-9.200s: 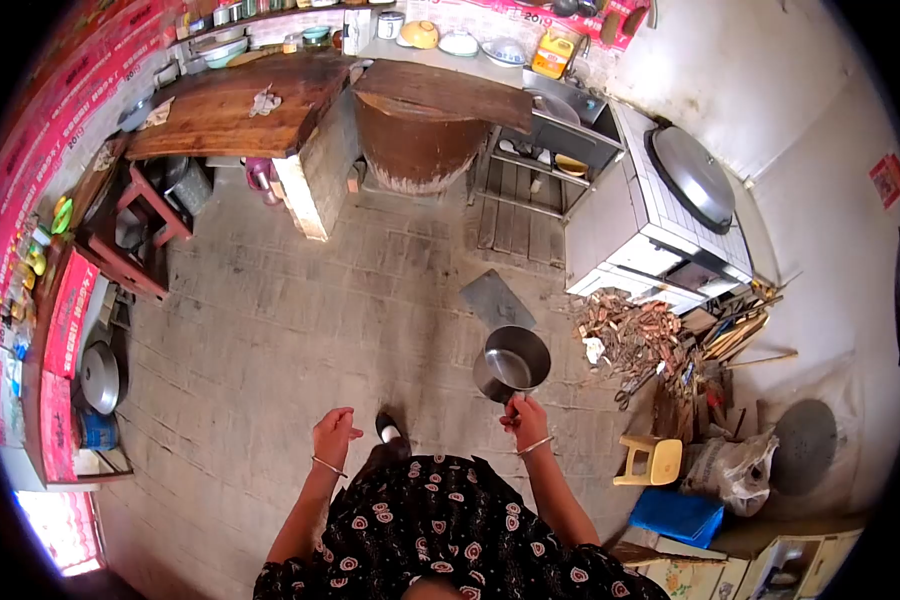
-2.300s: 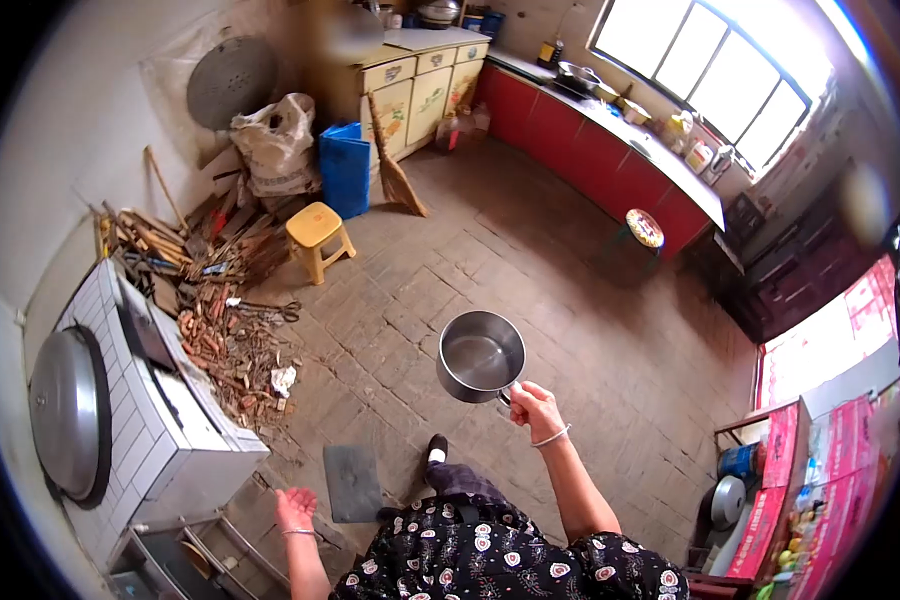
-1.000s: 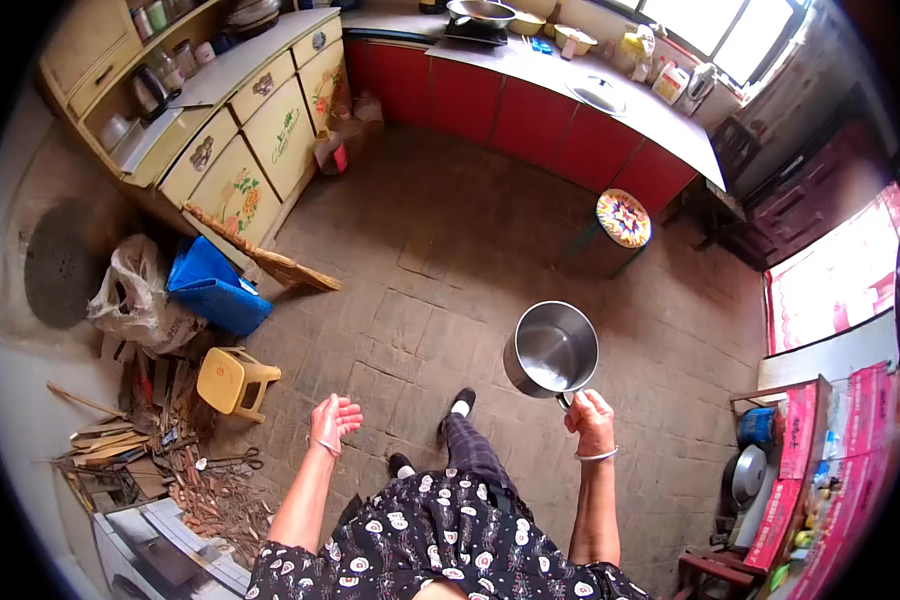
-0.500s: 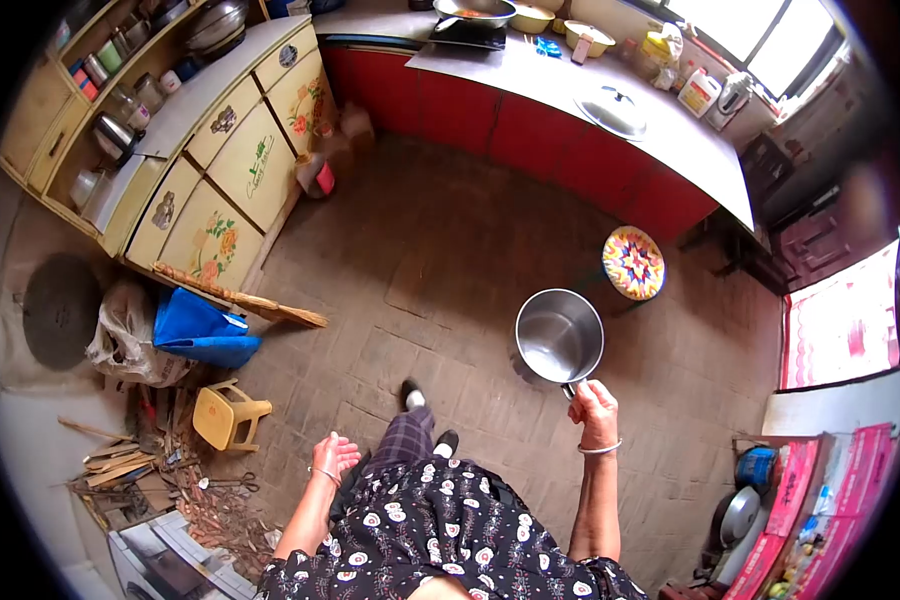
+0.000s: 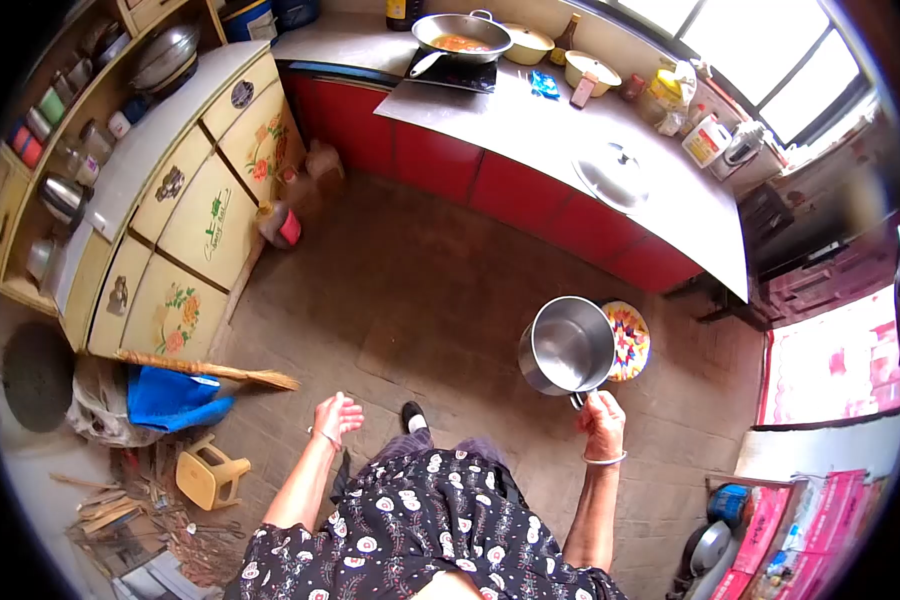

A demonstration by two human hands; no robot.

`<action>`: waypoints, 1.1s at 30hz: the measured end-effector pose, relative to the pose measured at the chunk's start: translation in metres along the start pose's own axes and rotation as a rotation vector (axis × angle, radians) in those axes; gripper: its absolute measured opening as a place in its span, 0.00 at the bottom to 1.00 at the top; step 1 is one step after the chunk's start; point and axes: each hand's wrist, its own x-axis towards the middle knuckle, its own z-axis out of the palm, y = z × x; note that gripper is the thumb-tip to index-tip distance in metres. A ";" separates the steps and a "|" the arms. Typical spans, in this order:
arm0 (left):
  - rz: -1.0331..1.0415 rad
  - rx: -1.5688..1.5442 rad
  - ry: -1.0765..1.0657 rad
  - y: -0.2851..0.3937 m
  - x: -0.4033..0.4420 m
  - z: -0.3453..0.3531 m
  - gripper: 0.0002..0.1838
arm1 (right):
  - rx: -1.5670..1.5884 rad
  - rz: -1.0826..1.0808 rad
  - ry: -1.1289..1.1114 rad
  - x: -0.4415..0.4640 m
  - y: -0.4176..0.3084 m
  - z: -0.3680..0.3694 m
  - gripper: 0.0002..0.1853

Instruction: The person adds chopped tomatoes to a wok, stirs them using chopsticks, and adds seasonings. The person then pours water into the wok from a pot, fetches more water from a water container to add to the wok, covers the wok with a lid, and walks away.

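Observation:
My right hand (image 5: 602, 428) is closed around the handle of a metal pot (image 5: 568, 345), holding it out in front of me above the floor. The inside of the pot shows a bare grey bottom. Behind it, partly covered by its rim, is a round stool with a bright patterned top (image 5: 630, 343). My left hand (image 5: 338, 417) hangs at my side with nothing in it, its fingers loosely apart. A bracelet is on each wrist.
Ahead runs a counter (image 5: 530, 130) with a frying pan (image 5: 462, 38) of food on a cooktop and a lid (image 5: 611, 176). A flowered cabinet (image 5: 185, 220) stands left. Nearer are a broom (image 5: 210, 370), a yellow stool (image 5: 210, 475) and scattered wood (image 5: 105, 510).
I have stepped forward, so the counter and patterned stool appear closer. The pot, still in my right hand, now overlaps the stool. My left hand has risen slightly.

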 end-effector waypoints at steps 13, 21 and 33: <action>0.023 -0.028 0.020 0.122 0.113 0.138 0.23 | 0.032 -0.025 -0.124 0.228 -0.087 0.051 0.11; -0.029 -0.071 0.096 0.164 0.159 0.200 0.24 | -0.075 -0.041 -0.237 0.379 -0.156 0.097 0.11; -0.067 -0.097 0.034 0.284 0.303 0.254 0.22 | -0.075 -0.058 -0.171 0.559 -0.242 0.217 0.04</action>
